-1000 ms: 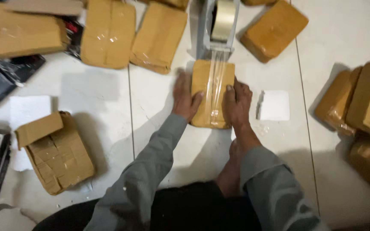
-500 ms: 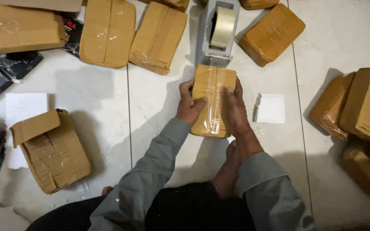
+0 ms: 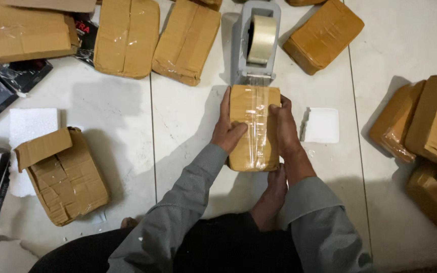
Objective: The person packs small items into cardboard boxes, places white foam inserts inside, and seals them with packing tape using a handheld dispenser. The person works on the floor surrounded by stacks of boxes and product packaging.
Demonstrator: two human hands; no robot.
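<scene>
Both hands clamped on one parcel (image 3: 254,129) on the white floor (image 3: 188,126): left hand (image 3: 227,129) along its left edge, thumb over the top; right hand (image 3: 283,126) along its right edge. Clear tape down the parcel's middle. Far edge just beside the grey dispenser (image 3: 255,43), its tape roll (image 3: 262,39) upright. Near edge close to a bare foot (image 3: 270,199). White foam square (image 3: 322,125) just right of the right hand. Bare tile to the left, between the parcel and a torn box (image 3: 64,177). More parcels ringed around: two (image 3: 127,35) (image 3: 185,40) beyond left, one (image 3: 322,35) beyond right, a pile (image 3: 431,126) at far right.
</scene>
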